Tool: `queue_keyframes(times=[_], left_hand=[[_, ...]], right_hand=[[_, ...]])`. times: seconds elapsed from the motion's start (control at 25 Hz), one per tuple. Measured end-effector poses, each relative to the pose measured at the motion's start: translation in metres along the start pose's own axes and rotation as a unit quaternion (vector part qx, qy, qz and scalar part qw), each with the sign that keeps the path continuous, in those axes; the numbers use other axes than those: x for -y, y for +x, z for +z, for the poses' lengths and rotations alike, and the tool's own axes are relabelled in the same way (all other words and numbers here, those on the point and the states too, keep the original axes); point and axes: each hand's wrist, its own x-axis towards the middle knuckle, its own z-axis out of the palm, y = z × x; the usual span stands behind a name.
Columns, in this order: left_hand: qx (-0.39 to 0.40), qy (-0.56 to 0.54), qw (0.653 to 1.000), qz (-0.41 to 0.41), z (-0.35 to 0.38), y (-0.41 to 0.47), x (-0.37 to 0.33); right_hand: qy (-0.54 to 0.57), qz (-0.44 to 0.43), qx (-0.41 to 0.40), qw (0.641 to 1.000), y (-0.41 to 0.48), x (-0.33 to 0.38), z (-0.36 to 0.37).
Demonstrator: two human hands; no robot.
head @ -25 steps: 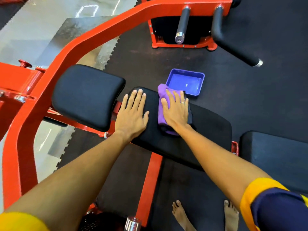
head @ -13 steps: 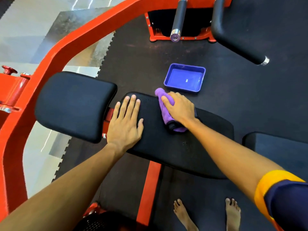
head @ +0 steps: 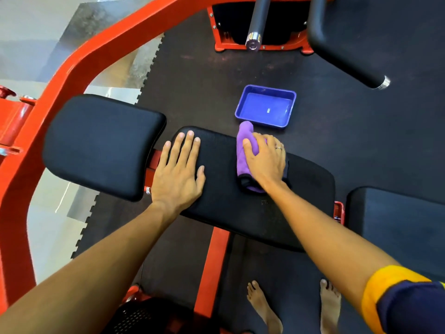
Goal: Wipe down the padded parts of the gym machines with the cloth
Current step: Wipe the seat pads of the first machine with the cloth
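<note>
dark rubber floor mat [head: 240,75] underfoot, jigsaw-edged where it meets shiny pale tiles on the left, and a big red machine frame [head: 96,51] arching across the top left. dead centre, a long black seat pad [head: 240,213] runs across the view, carried on a red beam. just beside its left end sits a second black pad [head: 101,145], fatter and rounded, and a third dark pad [head: 397,225] shows at the right edge.

the left hand [head: 178,172] is flat on the left end of the seat pad, fingers straight and spread, grasping nothing, just resting on it. the right hand [head: 266,160] is on top of the purple cloth [head: 245,141], thumb laid across it and fingers bent over its far side, grasping it and holding it down on the pad's far edge. the cloth is bunched into a roll with a dark edge showing near the wrist. a ring [head: 278,148] sits on one finger.

on the floor just beyond the cloth lies a blue tray [head: 255,109]. further back a black handle [head: 337,51] and a chrome-tipped bar [head: 256,22] jut out from another red base. bare feet [head: 262,307] stand on the mat below.
</note>
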Motion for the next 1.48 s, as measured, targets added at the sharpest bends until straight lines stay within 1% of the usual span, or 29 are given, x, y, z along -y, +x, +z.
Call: queue_keyframes(times=[0.08,0.12,0.16,0.2,0.28,0.32,0.36,0.4,0.44,0.52,0.56,0.6,0.64,0.72,0.8,0.84,0.88,0.92,0.96,1.0,1.04,1.08,1.12,1.2,1.28,1.32,1.36,1.4,1.48], left_hand=[[0.0,0.003,1.0,-0.005,0.0,0.0,-0.001],[0.003,0.006,1.0,-0.005,0.001,0.0,-0.001],[0.008,0.009,1.0,-0.005,0.001,-0.001,0.0],[0.012,0.01,1.0,-0.004,0.001,-0.001,0.0],[0.02,0.008,1.0,-0.001,-0.001,0.0,0.0],[0.022,0.006,1.0,-0.002,-0.002,0.0,-0.001],[0.022,0.004,1.0,-0.002,-0.002,0.0,-0.001],[0.023,0.003,1.0,-0.003,-0.002,0.0,-0.001],[0.022,0.002,1.0,-0.005,-0.001,0.0,-0.002],[0.017,0.004,1.0,-0.006,0.0,0.0,-0.001],[0.015,0.004,1.0,-0.004,0.001,-0.001,-0.001],[0.013,0.005,1.0,-0.001,0.001,-0.001,-0.001],[0.011,0.006,1.0,0.002,0.001,-0.001,0.0],[0.016,0.009,1.0,0.004,0.001,-0.001,0.0],[0.013,0.005,1.0,0.001,0.001,-0.001,-0.001],[0.011,0.001,1.0,0.001,0.0,-0.002,-0.001],[0.01,-0.003,1.0,0.005,0.0,-0.003,-0.001],[0.008,-0.005,1.0,0.007,-0.001,-0.004,-0.001],[0.007,-0.004,1.0,0.008,-0.002,-0.005,-0.001],[0.007,-0.004,1.0,0.01,-0.002,-0.005,-0.001],[0.01,-0.008,1.0,0.012,-0.003,-0.006,-0.001],[0.014,-0.014,1.0,0.012,-0.004,-0.006,0.0],[0.015,-0.017,1.0,0.012,-0.004,-0.006,0.001],[0.022,-0.015,1.0,0.015,-0.005,-0.014,-0.001],[0.026,-0.002,0.999,0.033,-0.004,-0.026,-0.006],[0.023,0.007,0.999,0.041,-0.003,-0.032,-0.009],[0.019,0.013,0.999,0.043,-0.002,-0.036,-0.011],[0.015,0.015,0.999,0.04,-0.002,-0.036,-0.012],[0.008,0.014,1.0,0.025,-0.003,-0.035,-0.014]], right_hand=[[0.046,0.06,0.012,0.997,-0.003,0.026,0.01],[0.055,0.052,0.012,0.997,-0.012,0.043,0.014],[0.055,0.017,0.004,0.998,-0.026,0.056,0.019],[0.054,-0.038,-0.006,0.998,-0.045,0.062,0.022],[0.027,-0.133,-0.006,0.991,-0.086,0.046,0.025],[0.005,-0.157,-0.001,0.988,-0.1,0.029,0.025],[-0.009,-0.146,0.005,0.989,-0.107,0.011,0.023],[-0.01,-0.102,0.014,0.995,-0.105,-0.002,0.019],[0.002,-0.04,0.024,0.999,-0.096,-0.008,0.017],[0.057,0.084,0.021,0.995,-0.073,0.007,0.017],[0.084,0.119,0.021,0.989,-0.069,0.026,0.02],[0.093,0.118,0.021,0.988,-0.071,0.046,0.022],[0.087,0.077,0.016,0.993,-0.081,0.062,0.025],[0.071,-0.062,0.004,0.996,-0.117,0.062,0.03],[0.032,-0.183,-0.005,0.983,-0.148,0.018,0.033],[0.006,-0.213,-0.009,0.977,-0.151,-0.011,0.032],[-0.01,-0.199,-0.01,0.98,-0.149,-0.037,0.03],[-0.001,-0.143,-0.007,0.99,-0.143,-0.051,0.026],[0.028,-0.056,-0.003,0.998,-0.135,-0.05,0.022],[0.066,0.037,0.01,0.997,-0.127,-0.039,0.021],[0.1,0.104,0.026,0.989,-0.124,-0.018,0.021],[0.114,0.117,0.035,0.986,-0.126,0.006,0.023],[0.11,0.082,0.038,0.99,-0.132,0.026,0.024],[0.094,-0.051,0.069,0.992,-0.156,0.033,0.024],[0.038,-0.164,0.095,0.981,-0.179,-0.003,0.023],[0.0,-0.194,0.094,0.977,-0.186,-0.028,0.023],[-0.028,-0.197,0.089,0.976,-0.191,-0.051,0.024],[-0.037,-0.179,0.079,0.98,-0.193,-0.067,0.026],[-0.03,-0.137,0.049,0.989,-0.195,-0.072,0.032]])
